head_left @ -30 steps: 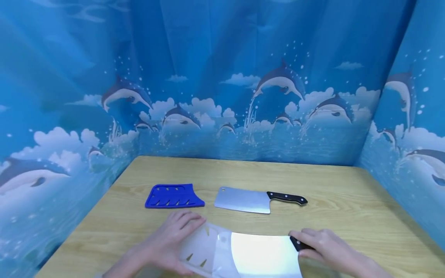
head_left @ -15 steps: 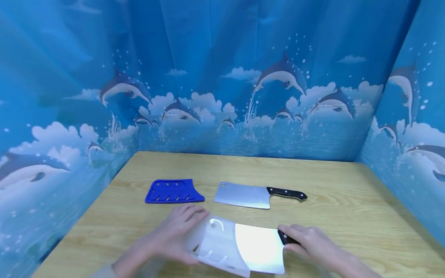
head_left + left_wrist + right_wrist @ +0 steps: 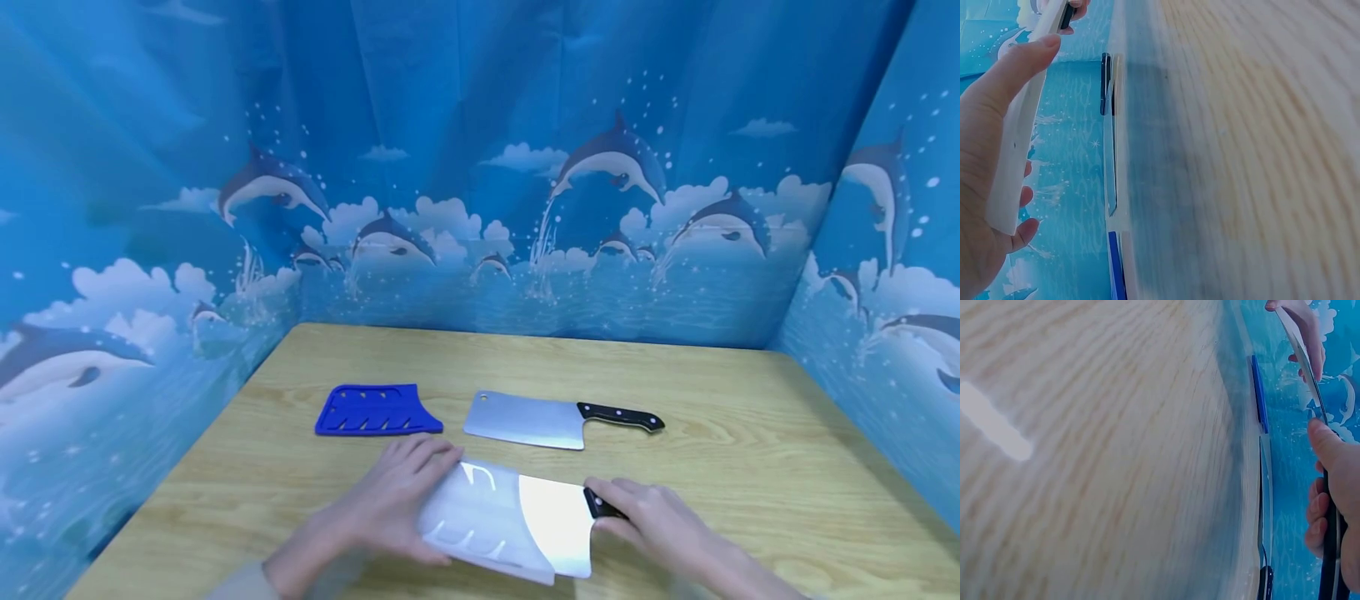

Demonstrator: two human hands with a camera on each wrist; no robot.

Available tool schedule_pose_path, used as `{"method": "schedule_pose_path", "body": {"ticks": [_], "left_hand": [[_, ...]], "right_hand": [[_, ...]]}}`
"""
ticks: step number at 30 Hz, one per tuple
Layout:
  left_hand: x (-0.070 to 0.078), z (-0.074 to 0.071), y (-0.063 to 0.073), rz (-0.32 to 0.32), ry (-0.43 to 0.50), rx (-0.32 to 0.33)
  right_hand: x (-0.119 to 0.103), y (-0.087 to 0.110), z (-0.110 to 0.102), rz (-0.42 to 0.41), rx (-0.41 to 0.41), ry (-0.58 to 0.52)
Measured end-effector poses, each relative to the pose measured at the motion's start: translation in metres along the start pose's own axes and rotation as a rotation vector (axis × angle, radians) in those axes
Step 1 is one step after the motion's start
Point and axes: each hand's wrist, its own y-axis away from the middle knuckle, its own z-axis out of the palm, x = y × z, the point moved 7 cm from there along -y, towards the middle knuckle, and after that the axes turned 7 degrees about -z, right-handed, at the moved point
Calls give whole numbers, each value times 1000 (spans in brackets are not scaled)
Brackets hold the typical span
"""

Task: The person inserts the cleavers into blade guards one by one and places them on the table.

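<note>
My left hand point(image 3: 401, 500) grips a white translucent blade sheath point(image 3: 480, 512) by its closed left end, thumb on the near edge and fingers at the far edge. My right hand point(image 3: 652, 525) holds a cleaver by its black handle point(image 3: 600, 504). Most of its blade point(image 3: 558, 521) sits inside the sheath; a bright strip near the handle shows outside. Both are held above the table, as the left wrist view shows the sheath point(image 3: 1019, 137) well off the surface. In the right wrist view the fingers curl round the black handle point(image 3: 1332, 544).
On the wooden table point(image 3: 720, 450) behind the hands lies a second cleaver point(image 3: 525, 419), its black handle to the right. Left of it is a blue blade sheath point(image 3: 378, 410) with slots. A blue dolphin-print curtain point(image 3: 480, 167) surrounds the back and sides.
The held cleaver has slid left, deeper into the white sheath, so less blade shows. My right hand has moved left with it, while my left hand has shifted slightly right.
</note>
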Motion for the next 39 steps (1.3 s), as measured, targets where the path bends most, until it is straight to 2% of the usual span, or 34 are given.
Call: {"method": "schedule_pose_path", "body": {"ticks": [5,24,31,39], "left_hand": [[0,1,-1,-32,0,-37],[-3,4,5,-76,26,-73],[-1,6,6,-79,47,-60],[-1,6,-1,-89,38,-54]], "right_hand": [[-1,-2,2,-2,1,4],[-4,-5,10,39,-80,-28],[-9,-8,12,2,-19,-15],[-11,-17,15,44,-1,-8]]}}
